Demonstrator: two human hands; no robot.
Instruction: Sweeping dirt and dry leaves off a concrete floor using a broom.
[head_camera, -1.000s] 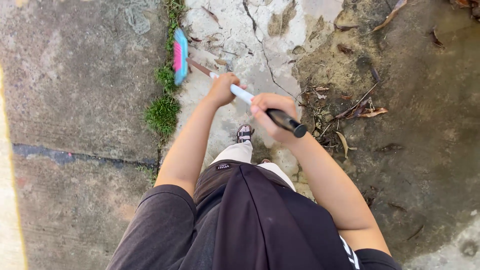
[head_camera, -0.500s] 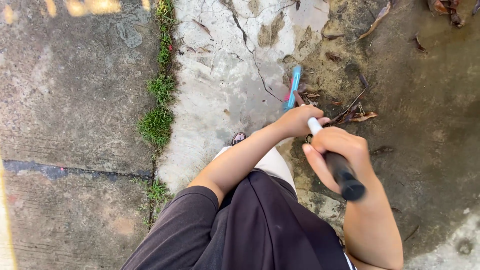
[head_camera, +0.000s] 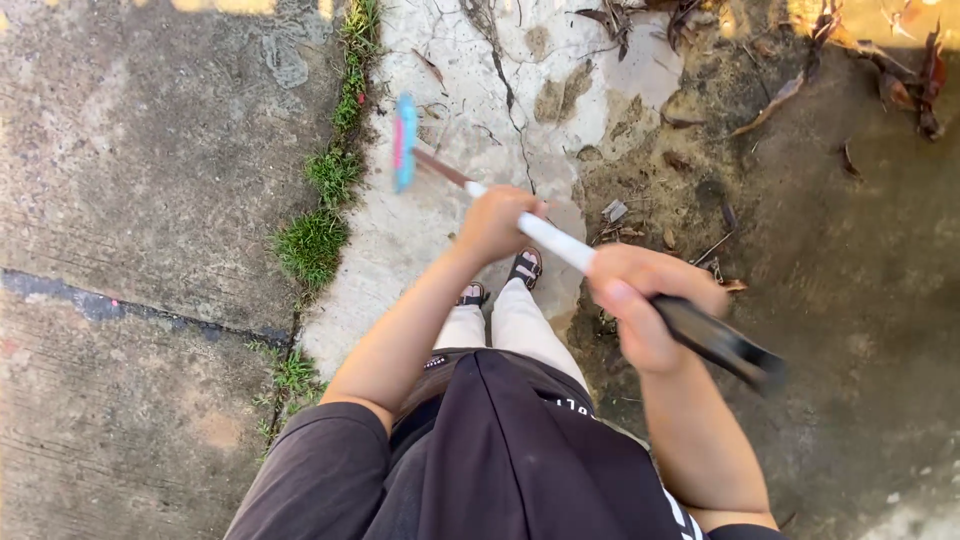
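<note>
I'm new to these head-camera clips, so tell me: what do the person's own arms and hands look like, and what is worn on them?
Both arms are bare from the elbow down. The left hand and right hand wear no gloves, and no rings, watch or bracelets show. Short dark sleeves of a loose black top cover the upper arms; small white markings sit near its hem.

It was an outdoor yard or path beside a home, not an indoor room. The ground was old concrete slabs (head_camera: 130, 150) w/ a dark joint, cracked pale cement (head_camera: 470, 90), and a grass strip (head_camera: 325, 200) growing along the seam. Bare damp dirt (head_camera: 850, 270) lay to one side, w/ dry leaves (head_camera: 880, 70) scattered on it. Sunlight fell on the top edge.
</note>
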